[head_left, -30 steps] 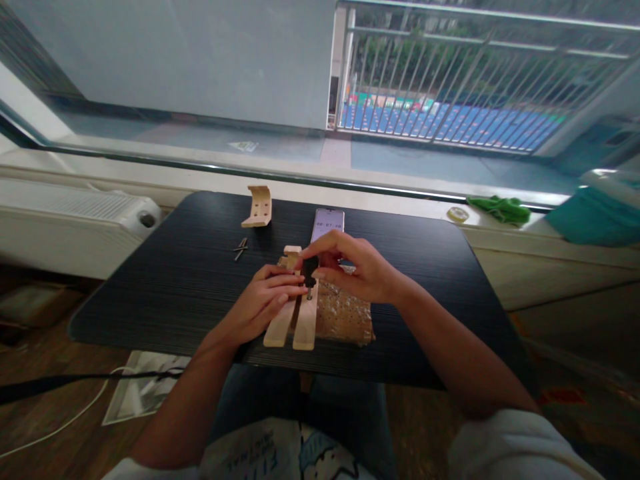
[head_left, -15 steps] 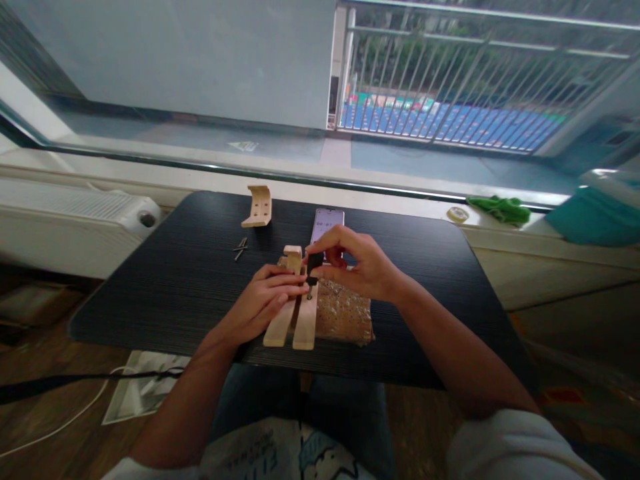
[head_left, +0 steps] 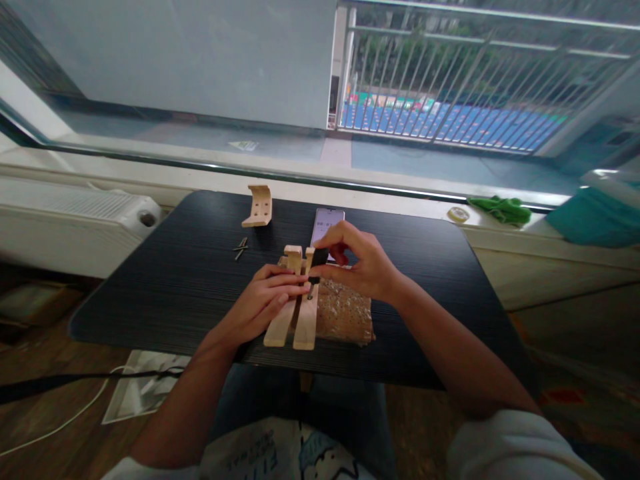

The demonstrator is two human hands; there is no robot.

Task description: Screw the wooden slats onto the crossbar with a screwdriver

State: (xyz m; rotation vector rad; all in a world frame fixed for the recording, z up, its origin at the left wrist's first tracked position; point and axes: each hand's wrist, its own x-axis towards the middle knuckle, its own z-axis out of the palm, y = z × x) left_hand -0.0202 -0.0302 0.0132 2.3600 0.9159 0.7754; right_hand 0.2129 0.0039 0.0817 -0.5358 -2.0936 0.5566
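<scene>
In the head view we find the left hand [head_left: 267,293] laid on the left slat [head_left: 280,330] and reaching the right slat [head_left: 305,327]; its fingers are extended, bearing from above, wrapped around nothing. The right hand [head_left: 365,263] pinches the black-handled driver [head_left: 321,256], thumb and forefinger drawn in to the handle's width. The shaft appears tilted toward one o'clock, its tip at a dark spot on the right slat; we cannot tell whether it is seated.

The slats lie over a brown block [head_left: 345,313], which shows at their three o'clock. Elsewhere on the desk [head_left: 175,267], thin fasteners [head_left: 241,249] lie at ten o'clock from the hands, a curved wooden piece [head_left: 261,208] at eleven and a phone [head_left: 327,223] just past twelve.

We judge the step to be driving a fastener. We advise squaring the shaft to the slat, pressing straight down while turning, and keeping the left fingertips off the tip's path.
</scene>
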